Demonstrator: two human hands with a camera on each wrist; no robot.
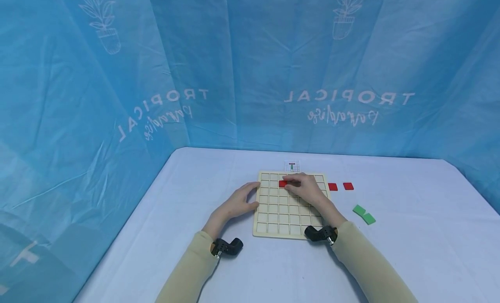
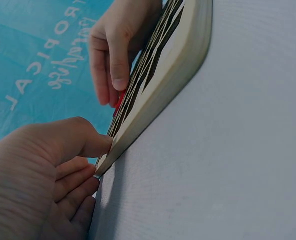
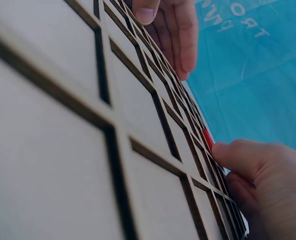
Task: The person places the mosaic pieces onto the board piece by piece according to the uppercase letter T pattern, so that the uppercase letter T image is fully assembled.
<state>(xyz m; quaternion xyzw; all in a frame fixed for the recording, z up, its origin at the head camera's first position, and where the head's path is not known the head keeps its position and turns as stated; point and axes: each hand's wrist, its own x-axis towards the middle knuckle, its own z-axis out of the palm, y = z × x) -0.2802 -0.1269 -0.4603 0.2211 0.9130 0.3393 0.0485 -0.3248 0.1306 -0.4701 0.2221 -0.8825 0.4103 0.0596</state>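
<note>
A pale wooden grid board [image 1: 273, 233] lies on the table. My left hand [image 1: 237, 202] rests against its left edge, thumb and fingertips spread apart along the rim; the left wrist view shows the thumb [image 2: 95, 142] right at the frame. Over the far part of the board, my right hand [image 1: 306, 188] pinches a red square tile [image 1: 282, 184] between thumb and forefinger. That tile sits at a cell near the far left of the grid, its right part covered by the fingers. In the right wrist view, the thumb meets the red tile's edge [image 3: 208, 139].
Two loose red tiles [image 1: 348, 186] lie right of the board. Nearer on that side are two green tiles [image 1: 368, 219], corners close together. Behind the board's far edge is a small printed grid card [image 1: 292, 166]. A blue curtain [image 1: 258, 68] hangs beyond the white tabletop [image 1: 265, 277].
</note>
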